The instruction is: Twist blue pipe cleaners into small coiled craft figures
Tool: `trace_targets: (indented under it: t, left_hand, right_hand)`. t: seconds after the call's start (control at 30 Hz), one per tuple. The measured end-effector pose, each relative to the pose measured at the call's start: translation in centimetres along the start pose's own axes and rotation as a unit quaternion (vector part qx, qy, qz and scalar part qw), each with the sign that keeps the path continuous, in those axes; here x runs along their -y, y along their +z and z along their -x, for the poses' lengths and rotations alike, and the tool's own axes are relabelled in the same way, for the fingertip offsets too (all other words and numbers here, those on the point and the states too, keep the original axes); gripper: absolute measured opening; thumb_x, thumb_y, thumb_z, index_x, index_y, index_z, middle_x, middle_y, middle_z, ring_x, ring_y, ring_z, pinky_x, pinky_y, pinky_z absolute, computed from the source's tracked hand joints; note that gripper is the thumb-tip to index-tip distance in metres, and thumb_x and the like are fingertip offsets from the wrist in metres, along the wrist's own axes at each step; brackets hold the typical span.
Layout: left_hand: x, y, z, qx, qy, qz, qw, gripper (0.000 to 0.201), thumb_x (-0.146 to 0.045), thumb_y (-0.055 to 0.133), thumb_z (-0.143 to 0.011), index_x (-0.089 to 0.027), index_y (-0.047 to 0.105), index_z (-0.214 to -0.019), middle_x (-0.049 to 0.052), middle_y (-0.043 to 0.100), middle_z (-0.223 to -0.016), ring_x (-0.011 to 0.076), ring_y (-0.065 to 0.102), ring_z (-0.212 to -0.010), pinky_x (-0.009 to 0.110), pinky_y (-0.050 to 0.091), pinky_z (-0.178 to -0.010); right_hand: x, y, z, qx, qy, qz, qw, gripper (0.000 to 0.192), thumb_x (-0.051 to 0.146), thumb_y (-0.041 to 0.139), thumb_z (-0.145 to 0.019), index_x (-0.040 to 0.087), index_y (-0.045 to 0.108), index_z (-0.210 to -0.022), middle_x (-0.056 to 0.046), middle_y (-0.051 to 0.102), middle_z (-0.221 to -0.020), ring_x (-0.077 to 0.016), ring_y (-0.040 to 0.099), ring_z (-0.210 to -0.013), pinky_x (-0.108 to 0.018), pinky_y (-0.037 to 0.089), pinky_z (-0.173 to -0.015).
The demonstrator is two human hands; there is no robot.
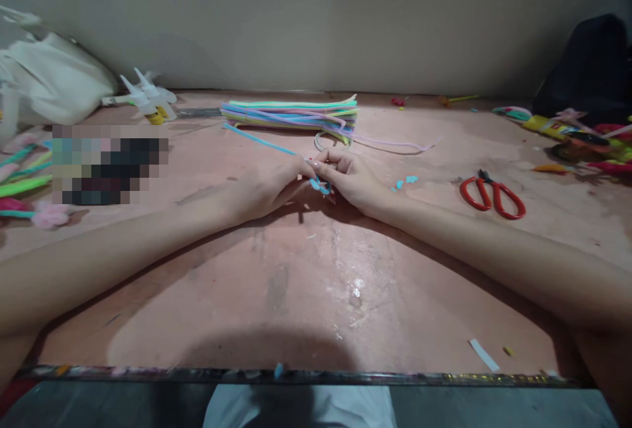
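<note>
Mid-frame, my left hand (282, 182) and right hand (354, 180) pinch closed on a blue stem (259, 141) (partly hidden); I'm likely curling it, so next needs steady tension.

The only view looks out from the person's head, forward and down across the bench (296, 283) to the grey wall (296, 26), near enough to frame left hand (281, 183) and right hand (356, 183) centrally, with the lap (232, 408) at the bottom edge.

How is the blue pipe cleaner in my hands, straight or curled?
Curled, at least partly: the blue pipe cleaner forms a loop where the left hand and right hand meet. Covered parts: cannot tell.
</note>
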State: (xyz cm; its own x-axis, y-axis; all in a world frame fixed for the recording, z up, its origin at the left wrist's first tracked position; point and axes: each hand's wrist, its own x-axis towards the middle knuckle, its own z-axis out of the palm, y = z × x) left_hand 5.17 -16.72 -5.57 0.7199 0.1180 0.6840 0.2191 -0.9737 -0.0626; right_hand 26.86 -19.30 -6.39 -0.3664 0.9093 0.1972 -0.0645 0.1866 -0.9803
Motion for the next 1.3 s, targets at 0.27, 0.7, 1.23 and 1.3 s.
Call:
trace_targets:
  t: [0.27,0.7,1.23,1.3]
  left_hand:
    - [0.4,-1.2,-1.0,0.037,0.03,-0.304,0.951,0.052,-0.061,0.037,-0.115,-0.016,0.063,-0.119,0.013,0.076,-0.104,0.0288,0.07,-0.095,0.042,0.051,-0.084]
    - [1.3,-1.9,-0.8,0.12,0.0,-0.184,0.976,0.047,-0.045,0.033,-0.117,-0.021,0.063,-0.091,0.008,0.068,-0.087,0.0207,0.062,-0.073,0.04,0.047,-0.075]
    - [1.2,-1.6,-1.1,0.125,0.088,-0.288,0.945,0.046,-0.042,0.036,-0.118,-0.021,0.068,-0.093,0.008,0.071,-0.083,0.022,0.062,-0.073,0.038,0.039,-0.065]
    - [1.2,-1.5,-1.0,0.115,0.1,-0.292,0.944,0.041,-0.038,0.038,-0.118,-0.022,0.07,-0.098,0.006,0.07,-0.081,0.0216,0.061,-0.072,0.038,0.037,-0.064]
  right_hand:
    - [1.6,-0.2,0.3,0.002,-0.056,0.176,0.983,0.037,0.047,0.074,-0.101,0.02,0.062,-0.079,0.002,0.055,-0.066,-0.0114,0.046,-0.061,-0.024,0.032,-0.052]
    - [1.7,0.0,1.1,0.16,0.138,-0.175,0.962,0.026,0.041,0.077,-0.102,0.018,0.065,-0.1,-0.002,0.074,-0.089,-0.0119,0.07,-0.068,-0.023,0.059,-0.062]
    - [1.8,-0.6,0.2,0.119,0.032,0.162,0.979,0.03,0.016,0.05,-0.111,0.018,0.064,-0.085,0.003,0.066,-0.06,-0.0077,0.054,-0.045,-0.016,0.042,-0.044]
    - [1.9,-0.7,0.2,0.145,0.04,0.149,0.977,0.033,0.016,0.047,-0.112,0.017,0.066,-0.085,0.0,0.071,-0.066,-0.0082,0.056,-0.048,-0.017,0.043,-0.045]
